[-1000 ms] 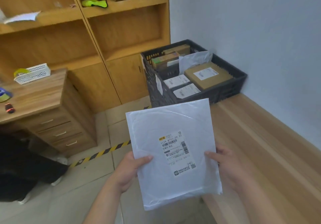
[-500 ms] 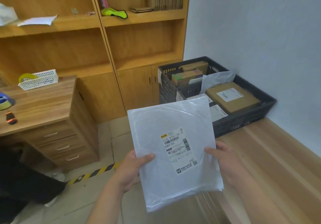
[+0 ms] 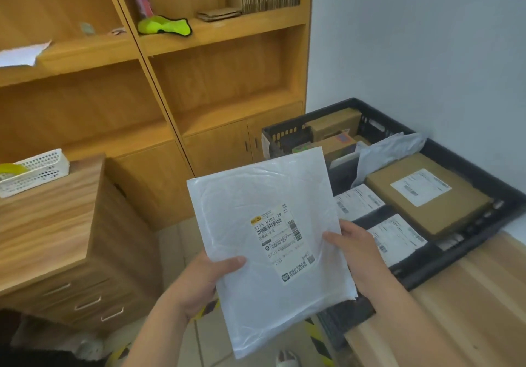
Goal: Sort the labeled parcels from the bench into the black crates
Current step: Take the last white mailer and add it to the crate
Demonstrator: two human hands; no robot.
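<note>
- One white parcel held in the air, just before the one black crate at the tabletop's end
- Left hand pinches its left edge, right hand its right edge, thumbs in front

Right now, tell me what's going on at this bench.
A person is holding a white mailer label-up in both hands: the left hand pinches its lower left edge and the right hand grips its right edge. It is held in front of the black crate on the wooden bench and is not yet in it. The crate already holds a labelled cardboard box, a grey bag and other labelled parcels.
</note>
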